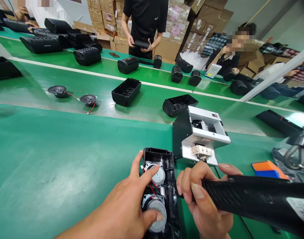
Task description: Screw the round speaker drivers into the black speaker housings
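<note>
A black speaker housing (172,207) lies open side up on the green bench, with two round drivers in it, an upper driver (158,175) and a lower driver (155,215), joined by red wires. My left hand (132,196) grips the housing from the left: one finger lies along its edge, another touches the upper driver, and the thumb presses on the lower one. In my right hand (204,192) is a black electric screwdriver (251,196), held sideways just right of the housing. Its tip is hidden behind my fingers.
A screw feeder (201,139) stands just beyond the housing. On the green belt are an empty housing (127,92), another housing (180,104) and two wired drivers (88,99). An orange and blue item (268,169) lies right. A person in black (145,26) stands across, holding a black part.
</note>
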### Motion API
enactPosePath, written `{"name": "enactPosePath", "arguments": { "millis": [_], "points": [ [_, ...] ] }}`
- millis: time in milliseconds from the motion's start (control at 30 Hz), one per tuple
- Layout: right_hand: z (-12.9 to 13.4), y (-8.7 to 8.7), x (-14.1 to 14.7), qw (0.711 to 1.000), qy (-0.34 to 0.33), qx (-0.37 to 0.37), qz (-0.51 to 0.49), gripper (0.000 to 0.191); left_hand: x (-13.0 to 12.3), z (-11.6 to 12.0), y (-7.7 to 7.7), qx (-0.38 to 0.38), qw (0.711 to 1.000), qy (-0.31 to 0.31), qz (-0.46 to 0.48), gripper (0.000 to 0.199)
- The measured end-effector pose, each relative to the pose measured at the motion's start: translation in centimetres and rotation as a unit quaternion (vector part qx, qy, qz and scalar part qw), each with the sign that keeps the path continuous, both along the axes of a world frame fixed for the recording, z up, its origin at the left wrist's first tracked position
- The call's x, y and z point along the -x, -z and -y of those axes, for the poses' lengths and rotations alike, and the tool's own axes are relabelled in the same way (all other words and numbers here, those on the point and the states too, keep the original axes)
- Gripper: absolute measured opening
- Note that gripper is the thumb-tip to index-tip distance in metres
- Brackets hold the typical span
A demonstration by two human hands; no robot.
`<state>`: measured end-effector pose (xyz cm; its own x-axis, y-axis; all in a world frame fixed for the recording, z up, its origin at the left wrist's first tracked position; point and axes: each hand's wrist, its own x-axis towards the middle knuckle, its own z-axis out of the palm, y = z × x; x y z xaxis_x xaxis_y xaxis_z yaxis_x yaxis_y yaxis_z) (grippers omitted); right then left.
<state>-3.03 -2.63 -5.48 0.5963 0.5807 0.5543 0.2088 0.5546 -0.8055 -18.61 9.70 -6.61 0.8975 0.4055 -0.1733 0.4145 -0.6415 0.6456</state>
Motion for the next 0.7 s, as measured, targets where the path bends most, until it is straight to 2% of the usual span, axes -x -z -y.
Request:
{"name": "enactPosePath", "arguments": {
  "millis": [100,233,467,700],
  "points": [
    [0.3,0.4,-0.3,1.000,-0.022,-0.012,0.016,0.044,-0.5,-0.2,-0.4,-0.036,0.999,0.011,0.018,0.103],
    [0.7,0.7,0.1,0.999,-0.040,0.003,0.022,0.044,-0.4,-0.3,-0.3,-0.037,0.999,0.012,0.015,0.103],
    [-0.1,0.5,0.9,0.998,-0.014,-0.003,0.056,0.041,0.9,0.2,1.1,0.067,0.997,-0.026,-0.007,0.112],
    [-0.7,1.2,0.8,0.999,-0.007,-0.001,0.052,0.038,1.1,0.0,1.1,0.089,0.996,-0.024,-0.001,0.112]
  ]
}}
